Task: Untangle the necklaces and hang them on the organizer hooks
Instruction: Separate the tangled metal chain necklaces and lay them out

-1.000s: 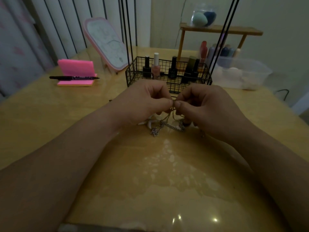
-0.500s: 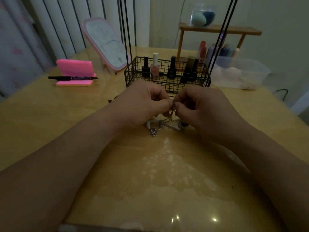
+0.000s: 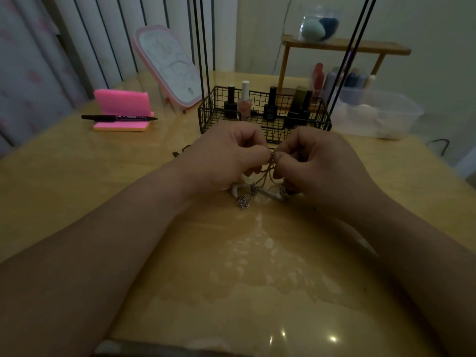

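A tangle of thin metal necklaces (image 3: 260,193) lies on the wooden table (image 3: 77,176), partly lifted between my hands. My left hand (image 3: 226,155) and my right hand (image 3: 316,163) meet fingertip to fingertip, each pinching chain at the same knot just above the table. Loose chain loops hang down from the pinch and trail on the surface. A white pendant or bead (image 3: 235,190) peeks out under my left hand. The black wire organizer (image 3: 206,119) stands right behind my hands, its thin black uprights (image 3: 203,47) rising out of the frame; its hooks are out of view.
Nail polish bottles (image 3: 244,101) fill the organizer's basket. A pink notepad stand with a black marker (image 3: 119,117) sits at the left, a pink-framed mirror (image 3: 170,65) behind it. A clear plastic box (image 3: 373,114) and a wooden shelf (image 3: 345,45) stand at the back right.
Both hands stay pinched on the knot with small finger shifts; the hanging chain loops have moved slightly. Nothing has been let go.
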A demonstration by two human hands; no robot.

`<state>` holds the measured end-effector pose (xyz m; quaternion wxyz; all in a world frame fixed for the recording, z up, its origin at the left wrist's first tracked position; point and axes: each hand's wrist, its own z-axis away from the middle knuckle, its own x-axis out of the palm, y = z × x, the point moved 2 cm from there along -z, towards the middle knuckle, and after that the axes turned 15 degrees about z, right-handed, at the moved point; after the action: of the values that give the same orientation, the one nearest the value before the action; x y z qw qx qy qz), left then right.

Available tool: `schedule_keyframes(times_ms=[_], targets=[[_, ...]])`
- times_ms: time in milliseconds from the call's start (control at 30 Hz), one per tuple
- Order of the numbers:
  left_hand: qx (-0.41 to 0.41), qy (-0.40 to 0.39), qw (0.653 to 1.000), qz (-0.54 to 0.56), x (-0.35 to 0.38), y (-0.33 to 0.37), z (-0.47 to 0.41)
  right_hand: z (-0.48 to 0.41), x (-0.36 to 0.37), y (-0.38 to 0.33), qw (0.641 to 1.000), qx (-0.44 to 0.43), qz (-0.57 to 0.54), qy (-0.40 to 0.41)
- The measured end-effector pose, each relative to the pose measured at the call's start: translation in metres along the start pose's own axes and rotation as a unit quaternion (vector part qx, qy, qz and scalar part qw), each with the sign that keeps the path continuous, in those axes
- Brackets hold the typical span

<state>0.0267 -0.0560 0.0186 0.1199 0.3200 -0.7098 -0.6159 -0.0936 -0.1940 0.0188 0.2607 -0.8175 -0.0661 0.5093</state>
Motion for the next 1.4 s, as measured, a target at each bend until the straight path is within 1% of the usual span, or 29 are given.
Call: schedule_keyframes(times_ms=[133,300,367,567,700,800,900,1000,1133,1267,1400], targets=[[-0.024,-0.004,0.999,0.03,-0.0014,0.002,0.0014,0.0007,-0.0013,0.0,1.0,-0.019,0.007,0.0],[-0.019,-0.008,1.0,-0.018,-0.0023,0.0016,0.0002,0.0016,-0.0032,0.0034,0.997,-0.053,0.047,-0.032],[-0.019,-0.007,0.999,-0.027,-0.0021,0.0006,-0.0006,0.0016,-0.0035,0.0038,0.996,-0.059,0.054,-0.034],[-0.034,0.011,0.999,0.036,-0.0036,-0.0007,-0.0017,0.0004,-0.002,0.002,0.998,-0.046,0.051,0.001],[-0.042,0.011,0.998,0.051,-0.0017,-0.0013,-0.0021,0.0014,-0.0015,0.0018,0.998,-0.036,0.049,0.018],[-0.036,0.01,0.998,0.054,-0.0028,-0.0021,-0.0025,0.0015,-0.0025,0.0014,0.999,-0.028,0.023,0.018],[-0.029,-0.004,0.998,0.055,-0.0039,-0.0031,-0.0027,0.0016,-0.0026,0.0005,0.999,-0.02,-0.028,0.009],[-0.046,-0.031,0.997,0.061,-0.0033,-0.0039,-0.0026,0.0017,-0.0037,0.0013,0.998,-0.01,-0.067,0.001],[-0.042,-0.048,0.997,0.049,-0.0049,-0.0033,-0.0026,0.0019,-0.0048,0.0021,0.997,-0.006,-0.081,-0.007],[-0.041,-0.047,0.997,0.048,-0.0059,-0.0044,-0.0024,0.0022,-0.0045,0.0022,0.994,0.0,-0.107,-0.018],[-0.037,-0.057,0.997,0.032,-0.006,-0.0055,-0.002,0.0019,-0.0042,0.0033,0.993,0.002,-0.11,-0.031]])
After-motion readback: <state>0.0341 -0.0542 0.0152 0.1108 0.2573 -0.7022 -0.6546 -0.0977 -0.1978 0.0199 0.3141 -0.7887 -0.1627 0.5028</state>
